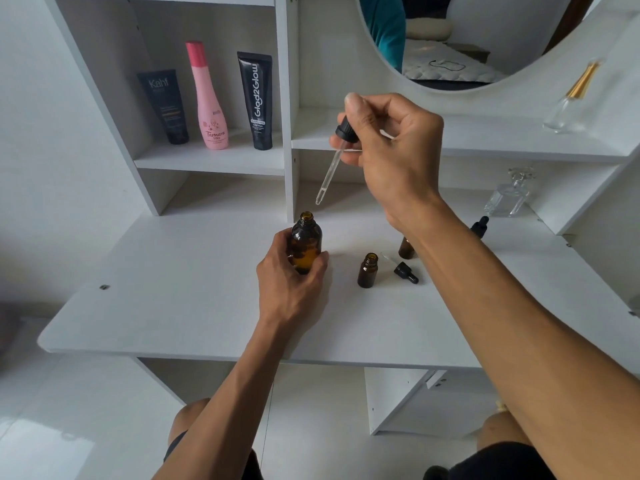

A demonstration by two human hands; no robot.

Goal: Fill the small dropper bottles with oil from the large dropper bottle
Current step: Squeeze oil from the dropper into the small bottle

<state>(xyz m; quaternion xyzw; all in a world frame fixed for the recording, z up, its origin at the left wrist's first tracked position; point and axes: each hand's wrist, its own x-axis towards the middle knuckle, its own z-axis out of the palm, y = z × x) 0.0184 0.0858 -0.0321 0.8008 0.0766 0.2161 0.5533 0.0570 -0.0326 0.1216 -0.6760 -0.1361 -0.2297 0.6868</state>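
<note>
Oil bottle [306,245], the large amber one, stands open and upright on the white bench [173,306], its lower half wrapped by the fingers and thumb of the left hand [294,282]. Directly above and a little to the right, the right hand [391,147] pinches the black bulb and collar of a dropper [332,161], thumb on top, the glass tube slanting down and to the left with its tip hanging clear above the open neck, not touching it.

To the right of the large bottle, a small bottle [367,270] stands uncapped, well apart from it. Just beside that, a loose dropper cap [405,271] lies on its side. A second small bottle [406,248] stands slightly farther back, partly hidden behind the right forearm, and another black dropper cap [479,227] shows beyond the arm.

At the far right of the bench sits a clear glass perfume bottle [509,199]; a second clear bottle with a gold top [571,105] stands on the shelf above. On the left shelf stand a dark tube [165,107], a pink bottle [208,98] and a black tube [258,102] in a row. A round mirror [467,39] hangs at the top right.
</note>
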